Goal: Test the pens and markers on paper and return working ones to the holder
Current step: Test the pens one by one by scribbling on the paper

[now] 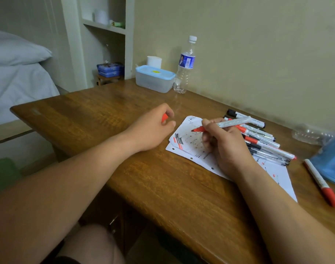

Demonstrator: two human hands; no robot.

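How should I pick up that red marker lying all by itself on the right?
Pinch the lone marker by its white barrel, near the middle, coming from above and the left: it lies flat on the table, and the blue packet sits close on its right.

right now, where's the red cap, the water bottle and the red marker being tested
red cap (164, 117): head view, its exposed end
water bottle (186, 62): head view, its blue label
red marker (233, 122): head view, its white barrel

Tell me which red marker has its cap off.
The marker in the right hand, bare tip over the paper; the lone red marker at right is capped.
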